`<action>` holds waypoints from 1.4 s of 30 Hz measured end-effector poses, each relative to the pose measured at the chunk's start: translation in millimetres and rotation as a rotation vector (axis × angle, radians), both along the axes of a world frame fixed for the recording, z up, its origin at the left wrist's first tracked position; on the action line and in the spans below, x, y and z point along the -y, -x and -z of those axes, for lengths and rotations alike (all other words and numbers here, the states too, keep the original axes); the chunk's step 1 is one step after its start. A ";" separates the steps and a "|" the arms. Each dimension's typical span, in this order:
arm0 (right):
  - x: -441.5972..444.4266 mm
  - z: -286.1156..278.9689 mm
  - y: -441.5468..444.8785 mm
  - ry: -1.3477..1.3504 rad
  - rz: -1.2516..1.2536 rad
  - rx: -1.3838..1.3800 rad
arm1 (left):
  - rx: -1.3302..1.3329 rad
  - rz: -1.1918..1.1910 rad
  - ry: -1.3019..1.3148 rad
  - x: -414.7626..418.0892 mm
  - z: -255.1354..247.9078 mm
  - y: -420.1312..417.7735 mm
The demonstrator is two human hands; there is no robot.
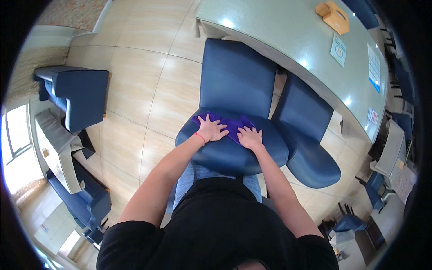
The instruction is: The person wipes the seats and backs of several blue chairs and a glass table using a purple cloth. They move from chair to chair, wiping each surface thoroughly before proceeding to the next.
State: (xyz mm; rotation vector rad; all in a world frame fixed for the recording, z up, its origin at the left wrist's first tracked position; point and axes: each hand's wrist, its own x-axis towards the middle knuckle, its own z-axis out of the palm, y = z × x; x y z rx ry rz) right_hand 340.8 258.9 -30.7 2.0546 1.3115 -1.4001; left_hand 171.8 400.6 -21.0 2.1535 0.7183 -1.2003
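A purple cloth [233, 132] lies spread and creased across the seat of a dark blue upholstered chair [239, 76]. My left hand [211, 130], with a thin red cord at the wrist, presses flat on the cloth's left part, fingers spread. On the cloth's right part rests my right hand [250, 137], palm down with its fingers apart. Neither hand grips the fabric; both sit over the middle of the seat. The chair's backrest stands beyond the hands, beside the table.
A second blue chair [314, 162] stands close on the right. The glass-topped table [270, 30] carries a wooden tissue box [334, 17] and printed cards [338, 50]. Blue booth seats [84, 96] line the left, beyond tiled floor [135, 84].
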 end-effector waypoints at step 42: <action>-40.4 42.9 32.3 -0.034 -0.668 -0.173 | 0.079 -0.693 -0.274 119.3 -0.1 96.5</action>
